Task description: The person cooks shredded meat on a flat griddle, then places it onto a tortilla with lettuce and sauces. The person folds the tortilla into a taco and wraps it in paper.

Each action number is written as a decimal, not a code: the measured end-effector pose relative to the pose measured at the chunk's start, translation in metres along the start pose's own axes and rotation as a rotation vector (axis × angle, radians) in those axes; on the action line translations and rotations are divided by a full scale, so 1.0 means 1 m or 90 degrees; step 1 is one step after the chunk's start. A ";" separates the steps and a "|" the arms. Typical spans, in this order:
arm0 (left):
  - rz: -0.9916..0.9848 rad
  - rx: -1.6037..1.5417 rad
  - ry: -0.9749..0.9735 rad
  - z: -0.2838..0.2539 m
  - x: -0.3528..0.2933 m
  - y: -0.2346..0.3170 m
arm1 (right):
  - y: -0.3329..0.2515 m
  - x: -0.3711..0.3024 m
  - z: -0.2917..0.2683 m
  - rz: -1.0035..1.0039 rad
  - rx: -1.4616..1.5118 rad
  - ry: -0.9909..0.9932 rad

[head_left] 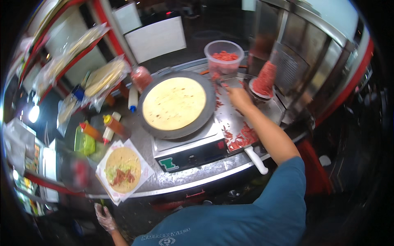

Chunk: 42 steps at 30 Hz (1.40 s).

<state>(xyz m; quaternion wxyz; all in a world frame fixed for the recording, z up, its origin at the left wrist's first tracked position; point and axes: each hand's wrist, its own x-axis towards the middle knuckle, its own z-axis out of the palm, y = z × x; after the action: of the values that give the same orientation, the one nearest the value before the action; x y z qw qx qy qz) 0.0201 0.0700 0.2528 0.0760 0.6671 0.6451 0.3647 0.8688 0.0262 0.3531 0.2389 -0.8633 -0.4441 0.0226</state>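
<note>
My right hand (237, 97) reaches over the metal meat tray (234, 117) beside the griddle, fingers closed round a small metal utensil (220, 83) whose kind I cannot make out. The utensil's end is by reddish meat scraps under the clear plastic tub (223, 65). My left hand (106, 219), in a clear plastic glove, hangs below the counter's front edge, fingers apart and holding nothing I can see. Above it on the counter, an open flatbread (133, 162) with shredded greens and meat pieces (123, 177) lies on white paper (144, 167). Another flatbread (174, 104) covers the round griddle (210, 119).
A meat cone (266, 78) stands on a spit at the right. A white-handled knife (256, 160) juts over the counter's front edge. Sauce bottles (117, 125) and a green container (84, 141) stand at the left, below bagged flatbreads (106, 78) on red shelves.
</note>
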 end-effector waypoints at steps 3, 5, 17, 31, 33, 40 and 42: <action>-0.090 -0.038 0.050 -0.014 -0.010 -0.019 | -0.026 -0.014 -0.044 -0.129 -0.052 0.071; -0.073 -0.071 0.057 -0.008 0.011 -0.012 | -0.024 -0.024 -0.073 -0.105 -0.028 0.080; 0.212 0.037 -0.342 0.066 0.118 0.051 | -0.377 -0.198 0.049 -0.469 -0.085 -0.232; 0.496 -0.221 -0.332 0.102 0.168 0.031 | -0.357 -0.247 0.126 -0.503 -0.051 -0.213; 0.588 -0.268 -0.433 0.113 0.175 0.036 | -0.356 -0.244 0.119 -0.460 -0.044 -0.225; 0.620 -0.205 -0.459 0.094 0.168 0.039 | -0.357 -0.297 0.169 -0.341 -0.008 -0.218; 0.642 -0.198 -0.353 0.097 0.158 0.055 | -0.354 -0.304 0.172 -0.321 0.114 -0.154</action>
<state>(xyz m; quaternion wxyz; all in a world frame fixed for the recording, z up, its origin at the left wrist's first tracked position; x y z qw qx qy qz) 0.1055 0.2420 0.2750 0.1560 0.9426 0.1436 0.2579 0.3738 0.0310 0.3014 0.2580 -0.6920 -0.6662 0.1042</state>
